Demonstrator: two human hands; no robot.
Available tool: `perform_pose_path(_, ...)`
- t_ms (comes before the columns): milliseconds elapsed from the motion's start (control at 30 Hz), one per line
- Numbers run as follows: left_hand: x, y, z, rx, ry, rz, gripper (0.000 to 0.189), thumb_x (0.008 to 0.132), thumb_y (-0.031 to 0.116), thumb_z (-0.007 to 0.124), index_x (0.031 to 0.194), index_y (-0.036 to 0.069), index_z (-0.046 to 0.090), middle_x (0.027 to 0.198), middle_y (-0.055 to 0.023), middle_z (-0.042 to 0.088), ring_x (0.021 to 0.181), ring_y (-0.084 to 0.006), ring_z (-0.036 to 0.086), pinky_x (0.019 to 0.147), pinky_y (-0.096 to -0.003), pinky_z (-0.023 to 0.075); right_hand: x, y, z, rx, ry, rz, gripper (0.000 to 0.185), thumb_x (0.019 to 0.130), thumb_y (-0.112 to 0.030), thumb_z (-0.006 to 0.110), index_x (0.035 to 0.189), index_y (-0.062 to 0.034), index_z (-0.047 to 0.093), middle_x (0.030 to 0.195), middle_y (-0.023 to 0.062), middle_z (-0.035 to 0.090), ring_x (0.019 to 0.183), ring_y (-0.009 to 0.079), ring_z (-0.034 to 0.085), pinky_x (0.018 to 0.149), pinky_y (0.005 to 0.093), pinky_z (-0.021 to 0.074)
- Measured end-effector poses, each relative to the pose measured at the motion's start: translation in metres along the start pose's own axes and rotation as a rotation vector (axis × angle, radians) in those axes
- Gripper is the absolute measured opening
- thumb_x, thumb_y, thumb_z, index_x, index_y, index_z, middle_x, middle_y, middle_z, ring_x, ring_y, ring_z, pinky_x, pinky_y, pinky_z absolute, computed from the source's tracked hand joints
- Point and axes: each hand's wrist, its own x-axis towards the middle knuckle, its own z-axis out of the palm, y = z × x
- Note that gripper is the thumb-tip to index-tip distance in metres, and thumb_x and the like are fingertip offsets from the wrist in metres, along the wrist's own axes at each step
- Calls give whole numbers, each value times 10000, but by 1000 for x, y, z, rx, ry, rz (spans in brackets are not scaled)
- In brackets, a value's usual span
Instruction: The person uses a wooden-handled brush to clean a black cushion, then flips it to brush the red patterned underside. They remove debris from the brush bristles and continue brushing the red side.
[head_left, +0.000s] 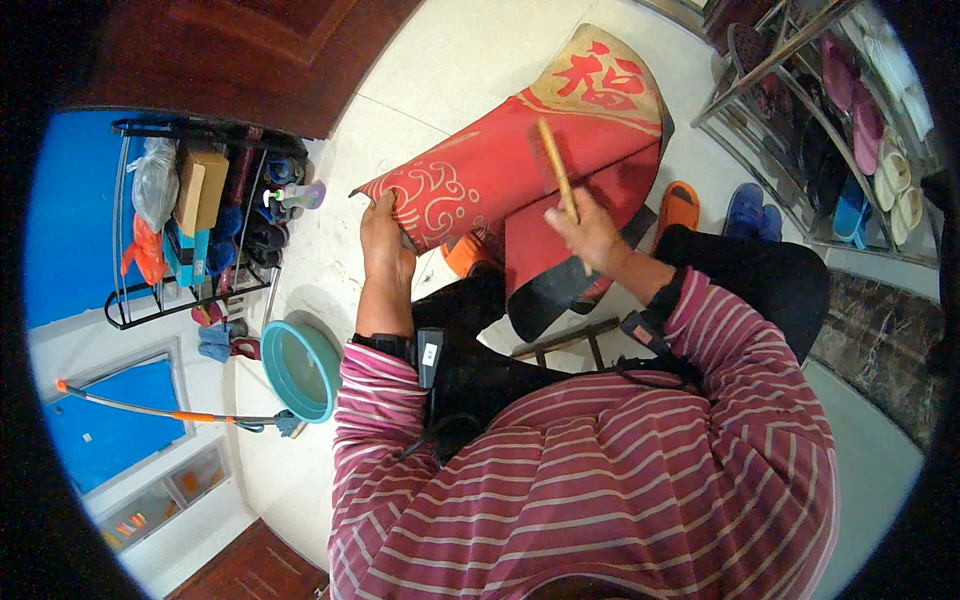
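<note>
A red floor mat (480, 172) with a dark backing hangs bent before me. It has gold swirls at one end and a tan panel with a large red written character at the other. My left hand (386, 236) grips its left edge, thumb on the patterned face. In my right hand (589, 225) is a slim wooden-handled brush (556, 161), its far end over the red face. Whether the bristles touch the mat I cannot tell. Part of the mat folds under near my right hand, showing the dark underside (547, 296).
A teal basin (301, 371) holding liquid stands at left, near a pump bottle (300, 196) and a loaded shoe rack (195, 217). A mop (187, 415) lies beside the basin. Blue slippers (750, 212) and a metal shoe rack (810, 135) are at right. Orange slippers (680, 204) are on my feet.
</note>
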Motion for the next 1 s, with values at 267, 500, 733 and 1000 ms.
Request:
perform_pose_path(267,0,15,8,200,-297,123,470,926,331,601,1206,-39,528,1127,-152,627,988,-224,633,854,-348,510,55,16,14,133,124,-124,310,844,-169,698,980,-68,438,770,32,526,610,102,530,498,252,434)
perform_pose_path(500,12,17,-19,993,-488,249,362,771,161,778,1086,45,643,965,-65,707,883,-151,661,783,-318,528,65,0,7,215,33,-2,315,861,-228,686,980,-51,455,808,55,580,645,140,583,558,306,490)
perform_pose_path(733,28,5,-33,1061,-558,157,245,877,131,666,1085,2,658,996,-60,699,908,-130,640,816,-306,511,70,3,-6,233,4,70,304,869,-235,683,960,-39,469,771,51,564,615,132,569,531,303,479)
perform_pose_path(1000,2,25,24,302,-428,196,257,947,175,578,1141,7,594,1040,-77,669,901,-150,646,806,-293,521,64,0,-34,258,228,-56,328,843,-247,712,982,-50,489,746,29,534,585,123,527,513,293,462)
